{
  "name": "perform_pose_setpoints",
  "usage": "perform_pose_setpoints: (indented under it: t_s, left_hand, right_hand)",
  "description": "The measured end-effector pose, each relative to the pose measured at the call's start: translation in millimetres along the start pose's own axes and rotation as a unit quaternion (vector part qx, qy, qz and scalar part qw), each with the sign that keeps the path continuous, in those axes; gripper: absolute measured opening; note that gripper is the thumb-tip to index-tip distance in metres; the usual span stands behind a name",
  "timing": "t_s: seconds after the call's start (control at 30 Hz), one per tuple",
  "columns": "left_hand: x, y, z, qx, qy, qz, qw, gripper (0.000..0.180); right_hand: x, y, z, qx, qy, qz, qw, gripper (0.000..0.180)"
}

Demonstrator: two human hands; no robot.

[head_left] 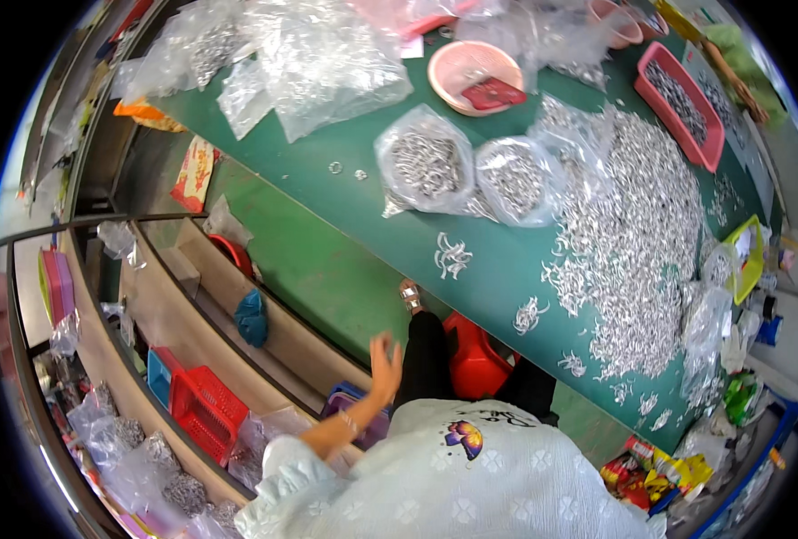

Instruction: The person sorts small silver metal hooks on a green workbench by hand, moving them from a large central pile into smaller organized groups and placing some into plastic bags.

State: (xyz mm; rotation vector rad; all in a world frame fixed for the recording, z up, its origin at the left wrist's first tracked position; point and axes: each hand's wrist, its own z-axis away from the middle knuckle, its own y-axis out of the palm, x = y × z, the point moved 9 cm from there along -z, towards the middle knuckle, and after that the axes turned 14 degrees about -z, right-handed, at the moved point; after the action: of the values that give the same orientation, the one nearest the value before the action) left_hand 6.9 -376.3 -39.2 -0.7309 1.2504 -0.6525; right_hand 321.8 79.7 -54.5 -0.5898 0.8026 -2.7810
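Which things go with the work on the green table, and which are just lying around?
Probably part of the work:
the big heap of small silver pieces
the little silver pile nearest the bags
the two clear plastic bags holding silver pieces

Probably just lying about:
the crumpled blue bag
the red basket
the bright packets

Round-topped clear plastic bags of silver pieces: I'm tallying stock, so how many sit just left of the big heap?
2: the left clear plastic bag and, beside it, the right bag, nearer the loose silver heap. Others may be hidden beneath.
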Motion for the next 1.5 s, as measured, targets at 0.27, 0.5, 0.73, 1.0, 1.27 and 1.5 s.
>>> perform_pose_setpoints:
  t_s: [0.27, 0.5, 0.73, 1.0, 1.27, 1.5]
  left_hand:
    - [136, 51, 276, 0.402, -0.445, -0.015, 0.800, 0.035]
    - [96, 87, 210, 0.377, -0.311, -0.038, 0.872, 0.037]
    - [70, 125, 209, 0.348, -0.257, -0.006, 0.902, 0.040]
    - [49, 127, 230, 0.343, -0.155, -0.012, 0.926, 0.045]
    - [33, 117, 286, 0.325, -0.105, -0.024, 0.939, 0.050]
    - [3, 69, 300, 0.187, -0.140, -0.152, 0.960, 0.043]
  right_hand:
    - [6, -22, -70, 0.032, -0.044, 0.061, 0.997, 0.018]
    - [110, 29, -213, 0.110, -0.212, 0.142, 0.961, 0.020]
    - [161, 63, -259, 0.150, -0.316, 0.217, 0.911, 0.022]
    - [149, 75, -260, 0.159, -0.375, 0.236, 0.882, 0.024]
    - [107, 73, -249, 0.162, -0.395, 0.251, 0.869, 0.027]
    - [61, 58, -253, 0.163, -0.386, 0.255, 0.871, 0.029]
